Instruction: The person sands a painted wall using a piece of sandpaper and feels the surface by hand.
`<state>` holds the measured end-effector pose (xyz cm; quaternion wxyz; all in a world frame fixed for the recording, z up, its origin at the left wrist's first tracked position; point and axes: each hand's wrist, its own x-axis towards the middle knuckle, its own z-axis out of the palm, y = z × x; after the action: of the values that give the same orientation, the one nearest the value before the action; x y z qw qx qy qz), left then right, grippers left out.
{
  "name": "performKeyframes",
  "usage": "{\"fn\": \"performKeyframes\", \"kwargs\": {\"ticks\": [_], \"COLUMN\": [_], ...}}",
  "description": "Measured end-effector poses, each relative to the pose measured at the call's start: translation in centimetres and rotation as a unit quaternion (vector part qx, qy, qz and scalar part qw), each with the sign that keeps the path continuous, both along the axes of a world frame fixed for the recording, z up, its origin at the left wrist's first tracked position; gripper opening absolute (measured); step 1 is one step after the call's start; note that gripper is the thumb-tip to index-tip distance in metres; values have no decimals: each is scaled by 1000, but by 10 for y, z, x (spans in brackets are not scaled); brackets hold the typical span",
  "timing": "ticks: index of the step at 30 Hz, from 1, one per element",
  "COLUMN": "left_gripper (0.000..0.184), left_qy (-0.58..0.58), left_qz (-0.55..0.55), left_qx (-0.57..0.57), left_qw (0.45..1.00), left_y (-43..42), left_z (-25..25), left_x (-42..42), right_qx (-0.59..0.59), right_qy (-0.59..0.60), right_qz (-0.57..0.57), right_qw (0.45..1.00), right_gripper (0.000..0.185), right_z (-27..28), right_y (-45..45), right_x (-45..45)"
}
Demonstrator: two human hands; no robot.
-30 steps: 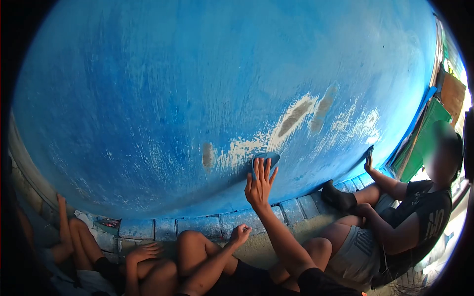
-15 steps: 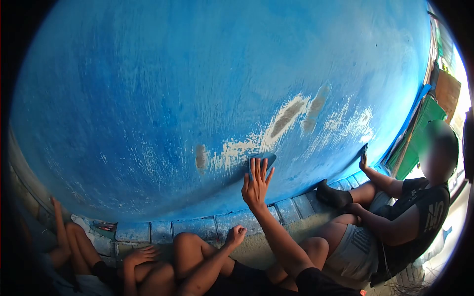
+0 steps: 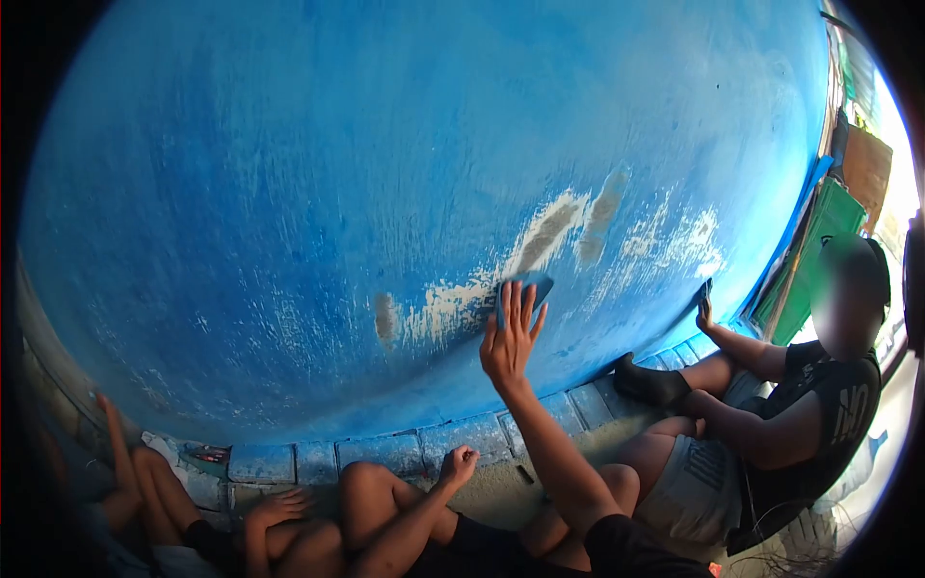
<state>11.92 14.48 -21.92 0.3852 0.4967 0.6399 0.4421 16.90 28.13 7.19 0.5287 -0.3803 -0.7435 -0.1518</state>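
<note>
Against the blue wall (image 3: pixel 289 193), my right hand (image 3: pixel 511 337) lies with its fingers spread over a blue-grey sheet (image 3: pixel 533 286), pressing it flat. The sheet sits at the lower edge of a scraped white patch (image 3: pixel 453 306). Low in front of my bent knee, my left hand (image 3: pixel 461 465) is curled with its fingers closed. Whatever it may hold is too small to make out.
To the right sits a person (image 3: pixel 809 414), one hand (image 3: pixel 706 310) raised to the wall with a dark piece. Another person's hand (image 3: pixel 279 507) rests at the lower left. Blocks (image 3: pixel 381 451) line the wall's foot. Green board (image 3: pixel 819 255) leans at the right.
My right hand and the sheet have moved up the wall, toward the grey patch. The view has shifted slightly to the right. My left hand stays low and curled.
</note>
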Motion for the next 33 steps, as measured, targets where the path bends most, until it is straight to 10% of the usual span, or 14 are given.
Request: {"fn": "performKeyframes", "kwargs": {"ticks": [10,18,23,28,31,33], "left_gripper": [30,27,30,35,45,48], "left_qy": [-3,81,-4,-77,-324,-350], "left_qz": [4,194,304,314,281,283], "left_qx": [7,57,89,35,42,23], "left_qw": [1000,976,948,946,902,893], "left_y": [1,-16,-14,-12,-36,-38], "left_z": [-8,13,-2,-29,17,25], "left_x": [-2,-2,-19,-27,-19,-23], "right_qx": [72,-278,-466,-582,-653,-630], "right_qy": [125,-194,-206,107,501,544], "right_qz": [-39,110,85,186,265,303], "right_qw": [989,934,856,784,502,463], "right_gripper": [49,53,51,52,69,64], "right_z": [118,-189,-216,-275,-211,-189], "right_y": [29,-101,-123,-93,-128,-138], "right_x": [16,54,78,112,112,113]}}
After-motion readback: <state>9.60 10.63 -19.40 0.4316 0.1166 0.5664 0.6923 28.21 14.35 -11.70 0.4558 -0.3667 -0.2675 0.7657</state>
